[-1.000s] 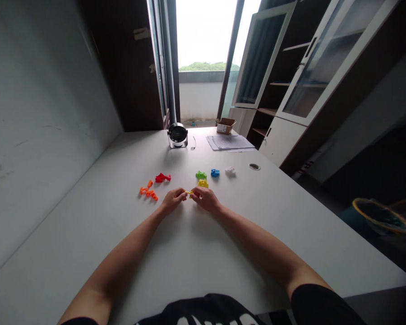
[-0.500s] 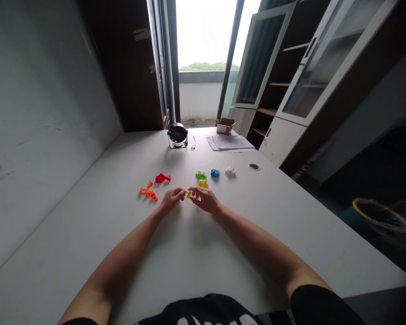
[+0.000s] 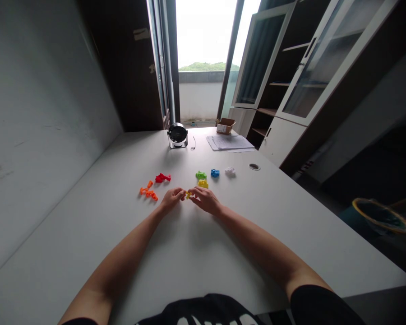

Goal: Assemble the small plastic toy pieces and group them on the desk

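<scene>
Yellow plastic shows as a small piece between the hands, over the middle of the tabletop. The left hand has its fingertips pinched on one end; the right hand is looser, fingers half curled at the other, and whether they grip or merely touch cannot be told.

With so little to hold, the piece could slip if the pinch loosens, or a thin part might be strained by a hard twist. The yellow pile sits just past the right knuckles, where a careless lift could knock it into the green pile behind.

Further right lie the blue pile and white pile; toward the left edge, the red pile and the scattered orange bits, loose enough for a sweeping wrist to push about.

White and smooth, the tabletop has a round hole near its right edge. Toward the far edge stand a black round device, papers and, near the far right corner, an open box. A grey wall runs along the left edge; beyond are a bright window and, right, glass-doored cabinets.
</scene>
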{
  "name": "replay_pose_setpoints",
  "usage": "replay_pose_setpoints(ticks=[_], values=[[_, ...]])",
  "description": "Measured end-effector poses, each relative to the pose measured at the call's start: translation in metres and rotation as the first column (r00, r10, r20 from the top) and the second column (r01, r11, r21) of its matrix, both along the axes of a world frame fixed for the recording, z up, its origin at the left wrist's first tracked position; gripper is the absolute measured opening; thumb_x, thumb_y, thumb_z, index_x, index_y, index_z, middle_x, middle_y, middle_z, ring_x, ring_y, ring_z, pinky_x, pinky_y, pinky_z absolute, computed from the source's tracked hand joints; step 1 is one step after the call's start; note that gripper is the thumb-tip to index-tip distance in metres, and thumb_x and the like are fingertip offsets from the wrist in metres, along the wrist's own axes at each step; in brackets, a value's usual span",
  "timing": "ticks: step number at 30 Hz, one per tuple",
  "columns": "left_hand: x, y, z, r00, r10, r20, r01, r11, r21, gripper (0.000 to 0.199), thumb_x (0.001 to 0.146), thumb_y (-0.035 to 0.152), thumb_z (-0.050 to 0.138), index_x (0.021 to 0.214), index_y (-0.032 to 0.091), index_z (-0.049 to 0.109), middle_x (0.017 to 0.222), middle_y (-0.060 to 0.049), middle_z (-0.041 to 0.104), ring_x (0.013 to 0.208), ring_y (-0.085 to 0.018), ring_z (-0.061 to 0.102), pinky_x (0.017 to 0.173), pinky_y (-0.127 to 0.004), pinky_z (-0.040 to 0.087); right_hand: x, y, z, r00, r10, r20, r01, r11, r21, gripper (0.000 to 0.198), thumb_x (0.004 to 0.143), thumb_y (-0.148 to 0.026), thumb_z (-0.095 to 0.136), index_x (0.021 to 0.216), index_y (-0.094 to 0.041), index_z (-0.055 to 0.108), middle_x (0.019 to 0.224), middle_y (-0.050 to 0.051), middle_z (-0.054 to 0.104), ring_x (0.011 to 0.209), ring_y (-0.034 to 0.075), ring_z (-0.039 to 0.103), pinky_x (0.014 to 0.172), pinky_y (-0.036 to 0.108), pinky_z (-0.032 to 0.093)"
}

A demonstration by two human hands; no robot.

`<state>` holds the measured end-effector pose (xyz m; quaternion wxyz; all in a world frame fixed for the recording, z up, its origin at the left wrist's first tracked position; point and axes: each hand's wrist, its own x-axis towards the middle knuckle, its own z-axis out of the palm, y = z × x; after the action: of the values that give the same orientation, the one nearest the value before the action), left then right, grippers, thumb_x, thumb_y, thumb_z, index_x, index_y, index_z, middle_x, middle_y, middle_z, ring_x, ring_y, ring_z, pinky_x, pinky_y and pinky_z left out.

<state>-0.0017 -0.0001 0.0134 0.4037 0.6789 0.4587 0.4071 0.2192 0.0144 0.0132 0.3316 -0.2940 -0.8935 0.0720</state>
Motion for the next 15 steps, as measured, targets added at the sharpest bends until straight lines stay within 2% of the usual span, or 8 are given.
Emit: replay_pose_setpoints(ticks=[4,15], values=[[-0.0004,0.0002,-0.0001,1.0,-0.003,-0.006,0.003,1.0,0.002,0.036,0.091,0.047,0.054,0.074,0.017,0.065,0.069,-0.002,0.066,0.066,-0.016,0.058,0.067,-0.026,0.043,0.0,-0.0009,0.0014,1.0,0.013,-0.005,-0.013,1.0,-0.007,0.019,0.1,-0.033,0.055,0.115,-0.024,0.063,0.097,0.006,0.068,0.082,0.018,0.064,0.077,0.029,0.048],[0.0012,-0.0004,0.002,0.999,-0.023,-0.025,0.023,1.0,-0.003,0.038,0.09,0.048,0.054,0.074,0.016,0.066,0.07,-0.003,0.066,0.067,-0.016,0.058,0.066,-0.026,0.043,-0.0004,-0.0029,0.0064,1.0,0.018,0.006,-0.018,1.0,0.002,0.016,0.1,-0.036,0.056,0.103,-0.024,0.065,0.089,0.004,0.066,0.077,0.017,0.061,0.072,0.027,0.045]])
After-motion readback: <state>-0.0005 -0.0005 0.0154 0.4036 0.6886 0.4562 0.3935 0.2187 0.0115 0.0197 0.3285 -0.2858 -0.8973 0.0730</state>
